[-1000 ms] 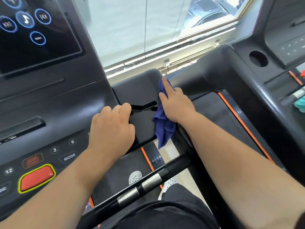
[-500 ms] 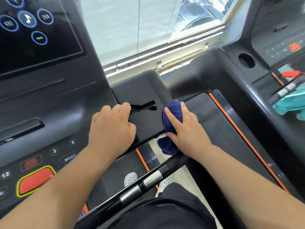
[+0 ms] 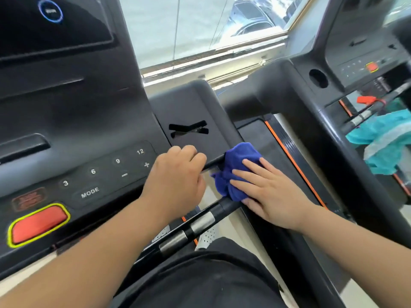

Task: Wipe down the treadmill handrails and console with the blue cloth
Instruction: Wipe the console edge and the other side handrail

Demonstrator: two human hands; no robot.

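One small stretch of the work is in hand: the blue cloth (image 3: 235, 165) is bunched on the handrail (image 3: 289, 252) under the fingers of the right hand (image 3: 269, 192), which is laid flat, fingers straight and slightly spread. Just left of it, the console (image 3: 89, 121) edge is gripped by the left hand (image 3: 178, 176), fingers curled over. Whether the console and the crossbar (image 3: 200, 223) below both hands have been wiped cannot be told; much is judged to remain.

One wide-angle camera, worn on the person's head, looks forward and down from close above the treadmill console (image 3: 93, 134), with a window (image 3: 200, 30) beyond it at the top.
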